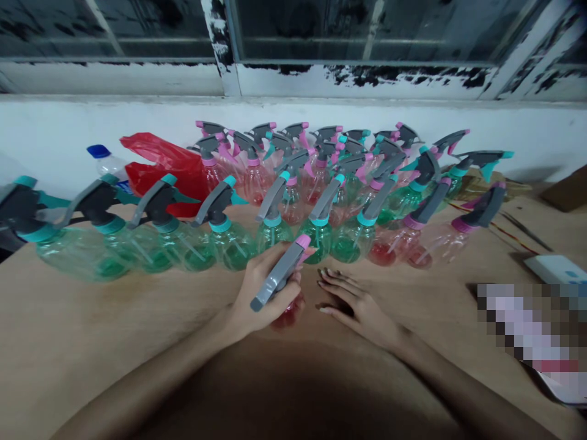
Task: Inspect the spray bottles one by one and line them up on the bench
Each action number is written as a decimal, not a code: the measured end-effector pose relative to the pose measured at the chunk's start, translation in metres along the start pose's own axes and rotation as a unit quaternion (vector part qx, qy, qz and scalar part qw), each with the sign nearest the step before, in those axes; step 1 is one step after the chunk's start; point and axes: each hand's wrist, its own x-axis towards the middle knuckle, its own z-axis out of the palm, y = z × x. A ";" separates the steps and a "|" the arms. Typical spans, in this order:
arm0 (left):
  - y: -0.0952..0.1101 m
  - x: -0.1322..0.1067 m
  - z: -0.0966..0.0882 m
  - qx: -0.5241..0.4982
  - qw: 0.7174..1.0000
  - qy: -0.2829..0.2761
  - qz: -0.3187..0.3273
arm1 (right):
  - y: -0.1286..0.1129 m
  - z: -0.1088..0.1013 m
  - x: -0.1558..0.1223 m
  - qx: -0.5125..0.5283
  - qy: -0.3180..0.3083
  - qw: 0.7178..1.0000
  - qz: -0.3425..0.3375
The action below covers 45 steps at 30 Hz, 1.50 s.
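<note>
My left hand is wrapped round the neck of a pink spray bottle, whose grey trigger head with a pink nozzle points up and away to the right. Most of that bottle is hidden by the hand. To its right, my right hand rests on the table with its fingers stretched out and nothing in them. Just beyond both hands stands a row of spray bottles, such as a green one with a teal collar and a pink one at the right.
More spray bottles crowd behind the front row, against the white wall. A red plastic bag and a blue-capped bottle stand at the back left. Tweezers, a white box and a blurred-out object lie right.
</note>
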 end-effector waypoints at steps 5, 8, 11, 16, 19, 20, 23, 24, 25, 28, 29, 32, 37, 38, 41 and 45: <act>0.000 0.000 0.001 0.013 1.000 0.002 -0.011 | 0.001 0.001 0.000 0.005 0.006 1.000 0.001; 0.001 0.000 0.000 0.020 1.000 0.003 0.001 | 0.001 0.002 -0.001 0.001 0.004 1.000 0.003; 0.003 0.000 -0.001 0.018 1.000 0.003 -0.013 | 0.001 0.002 -0.001 -0.006 0.000 1.000 0.002; 0.006 -0.001 0.000 0.019 0.999 -0.009 -0.035 | 0.001 0.001 0.000 -0.003 -0.004 1.000 0.002; 0.004 -0.001 0.000 0.012 0.999 -0.003 -0.033 | 0.000 0.000 0.000 -0.002 -0.003 1.000 0.002; 0.003 -0.001 0.000 0.010 0.999 -0.001 -0.031 | 0.000 0.000 0.000 -0.002 -0.003 1.000 0.003; 0.003 -0.001 0.001 0.008 0.999 -0.002 -0.031 | 0.000 0.000 0.000 -0.005 -0.006 1.000 0.006; 0.004 -0.001 0.000 0.009 0.999 -0.002 -0.030 | 0.000 0.000 0.000 -0.005 -0.006 1.000 0.007; 0.004 -0.001 0.000 0.010 0.999 0.000 -0.032 | 0.000 0.001 0.000 -0.004 -0.005 1.000 0.006; 0.006 -0.001 0.000 0.014 0.999 -0.001 -0.050 | 0.000 0.001 0.000 -0.002 -0.003 1.000 -0.001; 0.006 -0.001 0.000 0.016 0.998 -0.003 -0.054 | 0.000 0.001 0.000 -0.003 -0.004 1.000 -0.002; 0.003 -0.001 -0.001 0.023 0.999 -0.006 -0.046 | 0.001 0.001 0.000 -0.009 -0.005 1.000 -0.001; 0.001 -0.001 0.000 0.021 0.999 -0.003 -0.031 | 0.001 0.001 -0.001 -0.011 -0.008 1.000 0.001; 0.002 -0.001 0.000 0.023 0.999 -0.002 -0.035 | 0.001 0.001 -0.001 -0.011 -0.009 1.000 0.001; 0.002 -0.001 0.001 0.021 0.999 0.001 -0.034 | 0.001 0.001 -0.001 -0.010 -0.011 1.000 0.000; -0.001 -0.002 0.001 0.009 1.000 -0.002 -0.024 | 0.002 0.001 -0.001 -0.010 -0.010 1.000 -0.003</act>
